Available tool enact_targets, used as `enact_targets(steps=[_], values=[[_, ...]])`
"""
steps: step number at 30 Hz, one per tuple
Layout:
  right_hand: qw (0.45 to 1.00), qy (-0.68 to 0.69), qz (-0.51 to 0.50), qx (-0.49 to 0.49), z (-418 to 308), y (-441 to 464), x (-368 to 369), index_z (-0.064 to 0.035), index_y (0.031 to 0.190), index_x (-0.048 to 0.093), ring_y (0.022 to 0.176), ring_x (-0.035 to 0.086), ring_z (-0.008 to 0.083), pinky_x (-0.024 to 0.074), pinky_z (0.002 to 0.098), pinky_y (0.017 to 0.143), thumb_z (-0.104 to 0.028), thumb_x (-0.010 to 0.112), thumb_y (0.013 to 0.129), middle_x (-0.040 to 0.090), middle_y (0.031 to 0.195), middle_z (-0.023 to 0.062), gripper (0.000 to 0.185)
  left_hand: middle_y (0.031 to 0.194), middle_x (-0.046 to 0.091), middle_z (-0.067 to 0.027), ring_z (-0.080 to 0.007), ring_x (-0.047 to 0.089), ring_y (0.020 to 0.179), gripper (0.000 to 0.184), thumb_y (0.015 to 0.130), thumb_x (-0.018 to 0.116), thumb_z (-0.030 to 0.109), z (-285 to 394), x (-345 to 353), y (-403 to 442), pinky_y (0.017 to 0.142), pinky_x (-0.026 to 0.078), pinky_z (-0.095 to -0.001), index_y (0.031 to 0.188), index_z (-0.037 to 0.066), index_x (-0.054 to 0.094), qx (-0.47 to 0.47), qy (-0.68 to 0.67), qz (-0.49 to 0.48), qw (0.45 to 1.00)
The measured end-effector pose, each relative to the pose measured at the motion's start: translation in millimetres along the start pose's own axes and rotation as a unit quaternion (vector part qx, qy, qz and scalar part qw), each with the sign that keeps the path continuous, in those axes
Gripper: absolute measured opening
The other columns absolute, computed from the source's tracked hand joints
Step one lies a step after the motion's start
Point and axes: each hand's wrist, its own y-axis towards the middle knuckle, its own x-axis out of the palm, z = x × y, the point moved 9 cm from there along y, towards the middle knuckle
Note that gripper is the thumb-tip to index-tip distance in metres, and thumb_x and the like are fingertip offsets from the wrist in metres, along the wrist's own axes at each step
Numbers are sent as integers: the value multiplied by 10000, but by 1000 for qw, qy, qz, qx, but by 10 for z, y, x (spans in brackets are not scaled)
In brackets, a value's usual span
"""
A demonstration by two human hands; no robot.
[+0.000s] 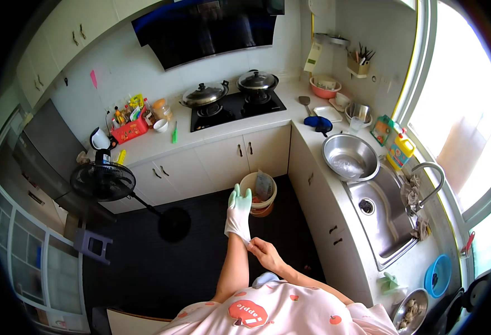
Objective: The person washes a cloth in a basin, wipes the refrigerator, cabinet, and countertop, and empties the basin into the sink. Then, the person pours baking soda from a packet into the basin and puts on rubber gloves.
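My left hand is inside a white rubber glove with pale green fingers. Its fingers are stretched out and hold nothing. My bare right hand pinches the glove's cuff at the left wrist. A second pale green glove lies on the counter right of me, below the sink. Just beyond my left hand, a cream bucket on the floor has a grey-blue bag-like item in it.
To the right are the steel sink, a large steel basin, a yellow bottle, a blue basin and a steel bowl. Two lidded pans sit on the stove. A black fan and a stool stand left.
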Motion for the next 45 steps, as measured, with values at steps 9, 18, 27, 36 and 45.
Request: enact_targets(steps=[9, 18, 27, 36, 45], values=[[997, 77, -25, -10, -179, 62, 116, -40, 840, 512, 667, 370, 76, 348, 237, 611, -218, 476, 985, 420, 710, -29, 232, 1440, 379, -143, -275, 432, 1214, 447, 946, 488, 106, -341, 654, -175, 1106, 268, -412, 1379, 149, 381, 383, 706, -89, 589], [996, 85, -17, -7, 134, 181, 101, -30, 858, 532, 674, 438, 91, 393, 254, 631, -212, 499, 973, 483, 717, -9, 218, 1539, 145, -122, -244, 129, 1420, 540, 923, 443, 22, -952, 468, -253, 1140, 208, -363, 1430, 93, 271, 421, 796, -182, 395], [938, -261, 123, -193, -616, 44, -97, -64, 1044, 569, 733, 610, 283, 499, 385, 652, -150, 632, 774, 591, 795, 108, 290, 1270, 506, -29, -225, 458, 1188, 414, 889, 622, 171, 194, 4, -160, 1022, 379, -416, 1270, 149, 461, 402, 792, -46, 457], [954, -246, 110, -130, -244, 241, -90, -4, 842, 647, 731, 616, 368, 501, 390, 648, -103, 629, 810, 625, 798, 181, 106, 1290, 502, -1, -202, 462, 1184, 414, 919, 569, 218, 541, -668, -404, 1004, 380, -374, 1312, 169, 447, 289, 851, 116, 424], [985, -157, 30, -65, 72, 158, 138, 11, 860, 574, 596, 595, 283, 460, 350, 569, -113, 541, 895, 596, 686, 178, 132, 1400, 438, 27, -154, 432, 1239, 421, 984, 408, 319, 564, -629, -654, 1013, 349, -313, 1386, 195, 406, 326, 817, 250, 405]])
